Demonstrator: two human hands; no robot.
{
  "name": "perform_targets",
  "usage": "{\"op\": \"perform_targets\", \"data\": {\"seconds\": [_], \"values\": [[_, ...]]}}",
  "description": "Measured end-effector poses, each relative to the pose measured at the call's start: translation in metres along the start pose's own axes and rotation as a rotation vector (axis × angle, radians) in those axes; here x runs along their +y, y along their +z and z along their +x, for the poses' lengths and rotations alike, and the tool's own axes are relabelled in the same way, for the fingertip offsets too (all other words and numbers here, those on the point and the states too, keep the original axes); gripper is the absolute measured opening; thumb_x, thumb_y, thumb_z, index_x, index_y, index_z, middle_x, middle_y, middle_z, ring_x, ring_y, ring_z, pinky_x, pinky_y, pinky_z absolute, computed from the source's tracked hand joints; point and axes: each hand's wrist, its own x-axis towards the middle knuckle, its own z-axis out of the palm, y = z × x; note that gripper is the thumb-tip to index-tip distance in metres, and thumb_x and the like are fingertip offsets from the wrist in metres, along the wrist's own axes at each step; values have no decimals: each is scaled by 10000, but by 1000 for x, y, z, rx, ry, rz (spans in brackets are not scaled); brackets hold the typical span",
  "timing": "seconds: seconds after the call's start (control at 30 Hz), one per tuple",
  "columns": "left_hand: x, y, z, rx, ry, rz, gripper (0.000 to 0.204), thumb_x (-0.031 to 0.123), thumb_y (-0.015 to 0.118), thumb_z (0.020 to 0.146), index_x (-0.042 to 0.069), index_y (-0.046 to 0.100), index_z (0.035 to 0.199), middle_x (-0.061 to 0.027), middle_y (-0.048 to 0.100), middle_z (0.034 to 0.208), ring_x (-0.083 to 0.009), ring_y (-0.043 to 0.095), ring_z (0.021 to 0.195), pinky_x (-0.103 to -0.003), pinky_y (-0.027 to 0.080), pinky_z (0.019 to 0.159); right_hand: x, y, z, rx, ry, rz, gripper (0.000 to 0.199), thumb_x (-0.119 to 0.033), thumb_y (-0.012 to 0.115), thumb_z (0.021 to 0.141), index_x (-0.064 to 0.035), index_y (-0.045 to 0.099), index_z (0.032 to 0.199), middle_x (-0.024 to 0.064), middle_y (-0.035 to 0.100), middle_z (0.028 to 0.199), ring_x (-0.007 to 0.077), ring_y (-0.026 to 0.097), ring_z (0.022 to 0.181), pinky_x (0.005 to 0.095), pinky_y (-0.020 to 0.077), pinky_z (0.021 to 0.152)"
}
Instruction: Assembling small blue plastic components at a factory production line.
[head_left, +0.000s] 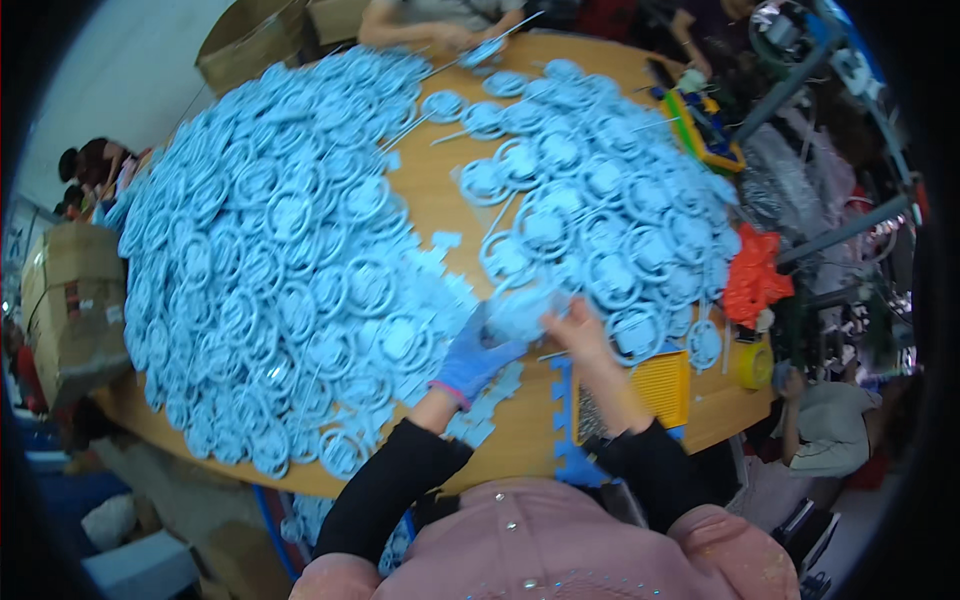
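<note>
Nearest, two black sleeves come in from the lower edge over a pink garment. Just beyond them, at the near edge of the round wooden bench (520, 430), lie blue foam puzzle-edged mats (562, 400) and a yellow ribbed tray (665, 385); what the tray holds cannot be told.

The left hand (478, 352), in a blue glove, and the bare right hand (578, 328) meet over the middle of the bench. Between them they hold a pale blue plastic ring piece (522, 310), the left hand curled under its left side, the right hand pinching its right edge. The piece is blurred, so its long axis and the way it points cannot be told; it sits just above the bench, between the two big piles.

To the left spreads a deep heap of the same pale blue rings (270, 270), covering most of that side of the bench. To the right and farther off lies a second, flatter spread of rings (610, 210), some with thin white sticks among them. An orange plastic bunch (755, 278) and a yellow tape roll (755, 365) sit at the right edge.

At the far side another person's hands (455, 38) work on a ring. Cardboard boxes (75, 300) stand to the left of the bench, their contents out of sight.
</note>
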Motion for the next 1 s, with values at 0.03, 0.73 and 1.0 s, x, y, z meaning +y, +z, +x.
{"op": "perform_targets", "data": {"seconds": [0.03, 0.73, 1.0], "values": [[-13, -8, 0, 72, 33, 138, 732, 262, 829, 712, 28, 490, 1316, -106, 591, 1152, -180, 602, 972, -314, 519, 791, -13, -11, 16, 40, 24, -1, 377, -175, 734, 815, -54, 563, 1128, 11, 634, 953, 108, 590, 814, 260, 480, 703], [-45, -126, -13, 576, 353, 724, 980, 252, 841, 619, -30, 338, 1411, -168, 592, 1016, -286, 580, 898, -389, 470, 813, 20, 115, -9, -396, -99, -532, 217, -218, 616, 851, -77, 663, 1009, 142, 646, 827, 217, 615, 707, 355, 479, 659], [-30, -108, -16, 428, 279, 517, 906, 181, 810, 694, 18, 321, 1439, -121, 537, 1149, -228, 526, 1012, -357, 435, 908, -92, -30, 85, 243, -226, -208, 227, -237, 664, 880, -75, 699, 1036, -59, 576, 714, 30, 460, 597, 198, 362, 515]]}}
